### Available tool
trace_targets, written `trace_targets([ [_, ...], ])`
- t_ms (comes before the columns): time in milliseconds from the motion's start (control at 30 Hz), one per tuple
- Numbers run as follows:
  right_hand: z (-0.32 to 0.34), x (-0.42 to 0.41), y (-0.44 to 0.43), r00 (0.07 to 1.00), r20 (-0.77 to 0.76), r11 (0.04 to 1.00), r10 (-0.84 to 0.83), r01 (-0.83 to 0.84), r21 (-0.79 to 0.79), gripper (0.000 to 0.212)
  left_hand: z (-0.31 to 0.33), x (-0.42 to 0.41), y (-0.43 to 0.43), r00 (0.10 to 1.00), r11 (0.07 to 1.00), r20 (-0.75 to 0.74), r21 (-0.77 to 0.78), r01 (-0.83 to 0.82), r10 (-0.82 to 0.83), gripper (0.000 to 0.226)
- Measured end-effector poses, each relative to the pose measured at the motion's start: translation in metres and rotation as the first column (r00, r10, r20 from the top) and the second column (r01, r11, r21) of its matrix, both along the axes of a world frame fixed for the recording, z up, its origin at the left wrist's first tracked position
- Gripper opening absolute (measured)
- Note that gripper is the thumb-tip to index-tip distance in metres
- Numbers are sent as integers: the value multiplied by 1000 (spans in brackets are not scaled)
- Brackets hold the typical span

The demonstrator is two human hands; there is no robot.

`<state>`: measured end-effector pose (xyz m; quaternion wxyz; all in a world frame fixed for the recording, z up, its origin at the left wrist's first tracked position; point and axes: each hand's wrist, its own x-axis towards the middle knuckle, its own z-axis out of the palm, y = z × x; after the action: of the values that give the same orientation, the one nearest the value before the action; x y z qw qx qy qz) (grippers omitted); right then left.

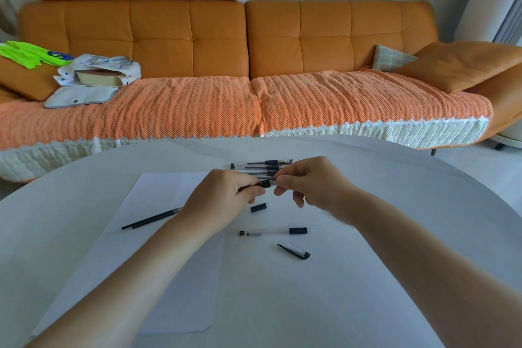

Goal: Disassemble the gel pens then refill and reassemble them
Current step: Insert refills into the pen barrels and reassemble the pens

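My left hand [223, 195] grips a gel pen [265, 184] by its black rubber grip, just above the white table. My right hand [308, 182] pinches the pen's tip end from the right. Behind the hands lies a row of several whole gel pens [262, 164]. Two black refills [149, 219] rest on a white sheet of paper [158, 234] to the left. A loose black grip section [259, 207] lies below my hands. Closer to me is a clear pen barrel with a black grip [275, 232], and beside it a pen cap [293, 251].
The round white table [395, 277] fills the foreground. An orange sofa [226, 65] with a knitted cover stands behind it, carrying a bag [96, 76], green cloth [31, 55] and cushions [457, 63].
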<state>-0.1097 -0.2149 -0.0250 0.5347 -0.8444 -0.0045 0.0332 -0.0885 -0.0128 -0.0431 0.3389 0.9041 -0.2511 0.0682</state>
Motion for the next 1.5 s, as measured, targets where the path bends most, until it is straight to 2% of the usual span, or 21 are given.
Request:
trace_targets([
  [100, 0, 3, -3, 1000, -4, 1000, 3, -3, 3, 10, -1, 1, -2, 1000, 1000, 4, -24, -4, 4, 30],
  [267, -5, 2, -3, 995, -94, 998, 15, -9, 56, 11, -2, 0, -4, 994, 995, 107, 99, 6, -16, 29],
  [400, -4, 2, -4, 1000, -27, 1000, 15, -14, 28, 9, -3, -4, -7, 997, 996, -69, -80, -32, 26, 28],
  [533, -2, 2, -6, 999, 3, 999, 40, -41, 34, 9, -1, -4, -8, 999, 997, -19, -64, -34, 33, 25],
  [600, 0, 4, -7, 997, 12, 995, 81, -80, -54, 10, 2, -3, -9, 1000, 999, -15, -34, -18, 17, 18],
  [667, 2, 4, -7, 991, 40, 975, 127, -118, -188, 10, 4, -1, -10, 997, 1000, -82, -16, 6, -7, 4],
  [733, 3, 4, -8, 988, 75, 962, 138, -115, -247, 11, 3, 0, -9, 993, 1000, -117, 7, 12, -11, 5],
  [900, -1, 2, -8, 993, -2, 984, 121, -120, -132, 19, 0, 3, -3, 999, 999, 28, 45, 17, -18, 7],
  [967, -6, 6, -8, 994, 30, 980, 103, -96, -177, 14, -2, 5, -5, 997, 995, 76, 94, -17, 10, 4],
  [1033, -13, 13, -13, 994, 95, 969, 48, -23, -247, 7, -7, 9, -5, 991, 982, 121, 177, -73, 52, 13],
  [1100, -20, 18, -21, 991, 135, 945, -21, 63, -321, 2, -14, 17, 0, 991, 972, 117, 218, -89, 64, 20],
  [1200, -30, 22, -29, 986, 162, 854, -37, 116, -508, 12, -26, 26, 9, 992, 967, 68, 225, -117, 104, 20],
  [1300, -36, 25, -26, 980, 199, 754, 17, 118, -647, 16, -30, 30, 13, 987, 959, 75, 239, -154, 140, 17],
  [1500, -42, 37, -18, 957, 241, 637, 163, 85, -766, 28, -34, 30, 12, 993, 959, 63, 261, -113, 100, 18],
])
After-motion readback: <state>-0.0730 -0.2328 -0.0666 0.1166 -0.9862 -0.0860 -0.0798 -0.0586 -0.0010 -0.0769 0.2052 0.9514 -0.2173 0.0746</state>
